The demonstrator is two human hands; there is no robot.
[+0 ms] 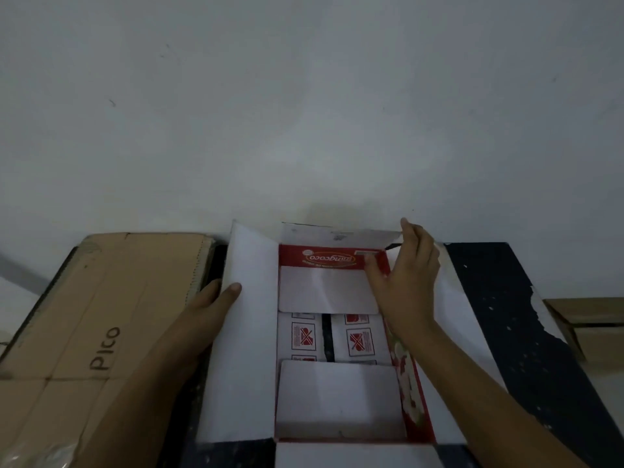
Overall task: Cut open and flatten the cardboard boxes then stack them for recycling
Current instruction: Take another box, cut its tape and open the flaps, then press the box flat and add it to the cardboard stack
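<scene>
Item: red-and-white box (337, 336), open top upward, on a dark table (513, 315) against a white wall (304, 96).

Left hand (216, 302): grips the box's left white flap (246, 332) at its outer edge, thumb on the inner face, the other fingers hidden behind the flap.

Right hand (405, 285): reaches into the far right corner. Fingertips (405, 226) touch the top edge of the far flap (337, 235), just beyond them. The thumb lies lower, against the red inner wall. Whether this is a full pinch cannot be told.

Position of box relative to fingers: body lies between the two hands, its floor below and nearer than the right fingertips, the near flap well short of them.

Adjacent: flattened brown carton (101, 315) marked "Pico", just outside the left fingers. More brown cardboard (587, 322) at far right.

Handling note (judgement): step in hand appears to be spreading the flaps before collapse. Best done by steadying the left flap while the right folds the far flap outward along its crease, rather than tearing the corner.
</scene>
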